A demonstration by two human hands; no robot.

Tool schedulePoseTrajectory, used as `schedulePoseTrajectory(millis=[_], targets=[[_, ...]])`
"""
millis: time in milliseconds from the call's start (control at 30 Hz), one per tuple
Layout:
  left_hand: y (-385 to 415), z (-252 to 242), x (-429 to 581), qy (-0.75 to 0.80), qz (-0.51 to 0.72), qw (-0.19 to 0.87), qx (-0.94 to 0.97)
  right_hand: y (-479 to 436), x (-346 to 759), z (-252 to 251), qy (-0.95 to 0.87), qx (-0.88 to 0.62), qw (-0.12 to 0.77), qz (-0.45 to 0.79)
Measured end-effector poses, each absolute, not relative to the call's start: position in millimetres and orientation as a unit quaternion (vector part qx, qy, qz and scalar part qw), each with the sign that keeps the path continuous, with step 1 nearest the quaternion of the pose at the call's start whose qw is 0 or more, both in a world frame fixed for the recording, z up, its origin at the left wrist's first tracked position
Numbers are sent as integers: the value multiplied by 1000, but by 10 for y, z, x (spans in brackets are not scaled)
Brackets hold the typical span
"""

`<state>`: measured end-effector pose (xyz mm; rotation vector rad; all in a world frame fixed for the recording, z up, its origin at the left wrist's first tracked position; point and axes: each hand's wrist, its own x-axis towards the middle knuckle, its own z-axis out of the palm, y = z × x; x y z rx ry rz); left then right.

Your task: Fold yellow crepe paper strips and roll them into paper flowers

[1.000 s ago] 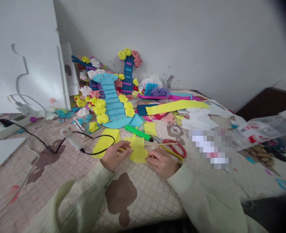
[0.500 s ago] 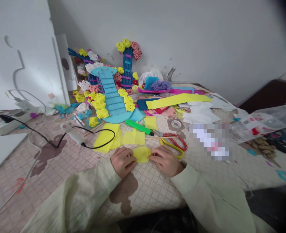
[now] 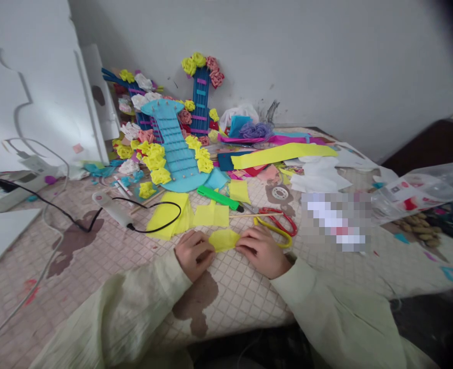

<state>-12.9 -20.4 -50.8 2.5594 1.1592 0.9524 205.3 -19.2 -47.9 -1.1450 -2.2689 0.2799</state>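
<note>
A small piece of yellow crepe paper (image 3: 223,240) stretches between my two hands, just above or on the tablecloth. My left hand (image 3: 194,254) pinches its left edge, and my right hand (image 3: 263,251) pinches its right edge. Just beyond lie more yellow paper squares (image 3: 212,215) and a stack of yellow sheets (image 3: 168,218). A thin wooden stick (image 3: 255,215) lies behind my right hand. Scissors with red and yellow handles (image 3: 274,225) rest beside that hand, partly hidden by it. A green utility knife (image 3: 219,198) lies farther back.
A blue paper guitar shape with yellow flowers (image 3: 178,148) leans at the back among other flowered pieces. A white device with a black cable (image 3: 113,210) lies left. A tape roll (image 3: 279,193), a long yellow strip (image 3: 284,155) and a plastic bag (image 3: 422,189) are right.
The yellow paper between my hands looks a little wider and flatter, its edges drawn toward each side. Both hands keep their pinch. The whole view has shifted slightly.
</note>
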Motion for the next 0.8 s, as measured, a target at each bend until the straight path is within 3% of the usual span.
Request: schedulePoseTrajectory(millis=[800], targets=[[-166, -489, -51, 435, 315, 155, 829, -168, 1975, -348, -827, -481, 248, 153]])
